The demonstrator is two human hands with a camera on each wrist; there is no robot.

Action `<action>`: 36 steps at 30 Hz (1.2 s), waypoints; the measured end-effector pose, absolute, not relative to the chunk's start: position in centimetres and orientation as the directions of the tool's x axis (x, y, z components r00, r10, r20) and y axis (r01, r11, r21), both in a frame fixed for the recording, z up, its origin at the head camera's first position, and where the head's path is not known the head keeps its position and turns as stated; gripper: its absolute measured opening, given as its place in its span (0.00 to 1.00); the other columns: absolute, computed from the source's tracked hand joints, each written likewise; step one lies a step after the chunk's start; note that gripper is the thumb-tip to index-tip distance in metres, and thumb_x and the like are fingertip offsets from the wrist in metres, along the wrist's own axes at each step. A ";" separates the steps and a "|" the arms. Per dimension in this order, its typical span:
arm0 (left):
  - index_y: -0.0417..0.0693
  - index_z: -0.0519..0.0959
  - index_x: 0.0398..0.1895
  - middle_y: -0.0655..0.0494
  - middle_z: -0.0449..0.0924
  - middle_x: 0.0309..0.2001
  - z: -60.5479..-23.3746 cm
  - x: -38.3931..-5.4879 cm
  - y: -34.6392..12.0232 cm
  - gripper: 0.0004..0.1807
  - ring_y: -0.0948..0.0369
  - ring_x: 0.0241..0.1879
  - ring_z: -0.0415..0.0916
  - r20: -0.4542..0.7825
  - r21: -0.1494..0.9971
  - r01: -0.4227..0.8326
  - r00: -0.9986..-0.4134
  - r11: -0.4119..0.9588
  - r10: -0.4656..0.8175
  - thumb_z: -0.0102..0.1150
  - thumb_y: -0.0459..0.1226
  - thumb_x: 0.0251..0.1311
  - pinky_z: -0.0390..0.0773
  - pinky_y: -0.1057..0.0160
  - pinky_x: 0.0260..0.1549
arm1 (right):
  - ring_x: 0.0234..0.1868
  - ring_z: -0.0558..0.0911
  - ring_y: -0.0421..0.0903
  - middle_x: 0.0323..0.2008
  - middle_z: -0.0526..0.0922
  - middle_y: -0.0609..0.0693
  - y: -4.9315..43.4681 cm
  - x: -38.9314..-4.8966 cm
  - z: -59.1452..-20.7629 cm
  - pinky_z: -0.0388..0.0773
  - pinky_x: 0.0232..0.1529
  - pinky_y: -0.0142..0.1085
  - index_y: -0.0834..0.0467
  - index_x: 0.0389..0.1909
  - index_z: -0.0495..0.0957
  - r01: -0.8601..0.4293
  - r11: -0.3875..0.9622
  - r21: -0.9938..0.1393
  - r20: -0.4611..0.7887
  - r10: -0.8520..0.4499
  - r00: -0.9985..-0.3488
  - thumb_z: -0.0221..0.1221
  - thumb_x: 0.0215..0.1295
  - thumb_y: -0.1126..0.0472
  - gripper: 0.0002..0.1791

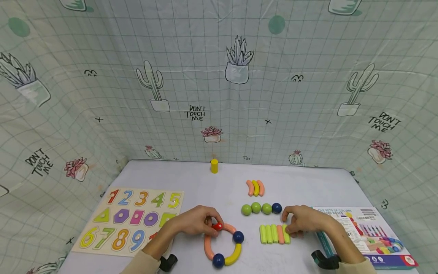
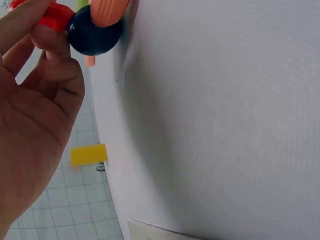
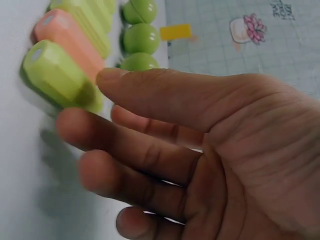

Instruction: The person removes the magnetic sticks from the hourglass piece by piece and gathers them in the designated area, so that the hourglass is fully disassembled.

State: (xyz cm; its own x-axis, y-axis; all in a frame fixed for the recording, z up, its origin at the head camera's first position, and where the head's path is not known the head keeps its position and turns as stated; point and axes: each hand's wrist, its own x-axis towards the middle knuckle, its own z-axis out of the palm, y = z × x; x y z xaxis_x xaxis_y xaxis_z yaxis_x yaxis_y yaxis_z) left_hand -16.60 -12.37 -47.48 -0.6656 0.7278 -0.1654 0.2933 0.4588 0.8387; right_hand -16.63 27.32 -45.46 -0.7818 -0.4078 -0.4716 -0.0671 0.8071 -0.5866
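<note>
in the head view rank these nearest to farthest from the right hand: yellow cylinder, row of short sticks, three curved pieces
1. Row of short sticks: immediately left of the right hand, its end stick by the fingertips.
2. Three curved pieces: farther left and toward the back, beyond the balls.
3. Yellow cylinder: farthest left of these, near the table's back edge.

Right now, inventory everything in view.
Puzzle board: 1, beige, multicolour pieces, left.
Ring: 1, multicolour, front centre.
Sticks: 5, four lime, one pink, beside ring.
Balls: 4, three green, one blue, behind sticks.
Loose arcs: 3, two pink, one yellow, behind balls.
Cylinder: 1, yellow, back.
Box: 1, mostly white, right.
Table: 1, white, below.
Backdrop: 1, pale, around.
Wrist devices: 2, black, wrists.
Sleeves: 2, beige, front.
Left grip: 1, pinching ring's red piece.
Right grip: 1, by sticks' right end.
</note>
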 end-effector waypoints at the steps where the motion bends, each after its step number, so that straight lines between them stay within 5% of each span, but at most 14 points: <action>1: 0.58 0.85 0.43 0.60 0.77 0.29 -47.4 -16.6 -12.5 0.12 0.69 0.24 0.69 -0.165 0.834 0.298 -0.669 0.465 0.725 0.73 0.37 0.57 0.66 0.72 0.24 | 0.22 0.78 0.47 0.23 0.83 0.49 27.2 -16.7 -45.3 0.69 0.25 0.36 0.55 0.43 0.77 -0.075 0.813 -0.578 -0.461 -0.401 -0.792 0.68 0.62 0.60 0.12; 10: 0.60 0.85 0.44 0.59 0.78 0.37 -47.5 -16.8 -13.1 0.12 0.70 0.28 0.70 -0.160 0.793 0.344 -0.679 0.503 0.716 0.74 0.38 0.57 0.69 0.72 0.28 | 0.21 0.80 0.47 0.22 0.82 0.51 24.5 -16.4 -44.2 0.72 0.25 0.33 0.58 0.43 0.78 -0.262 0.656 -0.708 -0.265 -0.590 -0.762 0.65 0.67 0.55 0.12; 19: 0.59 0.85 0.41 0.56 0.79 0.39 -47.5 -16.8 -12.8 0.11 0.70 0.29 0.71 -0.140 0.771 0.372 -0.692 0.516 0.708 0.75 0.38 0.56 0.69 0.72 0.30 | 0.26 0.80 0.35 0.27 0.84 0.38 17.0 -14.9 -45.3 0.76 0.30 0.30 0.52 0.47 0.81 -0.361 0.558 -0.747 -0.186 -0.698 -0.692 0.66 0.66 0.54 0.12; 36: 0.52 0.85 0.42 0.61 0.80 0.39 -47.5 -17.0 -12.9 0.14 0.71 0.28 0.73 -0.139 0.762 0.373 -0.705 0.530 0.696 0.76 0.33 0.53 0.74 0.72 0.29 | 0.33 0.81 0.32 0.36 0.84 0.33 11.6 -14.8 -46.7 0.79 0.34 0.29 0.45 0.52 0.80 -0.443 0.468 -0.765 -0.051 -0.729 -0.683 0.65 0.68 0.54 0.13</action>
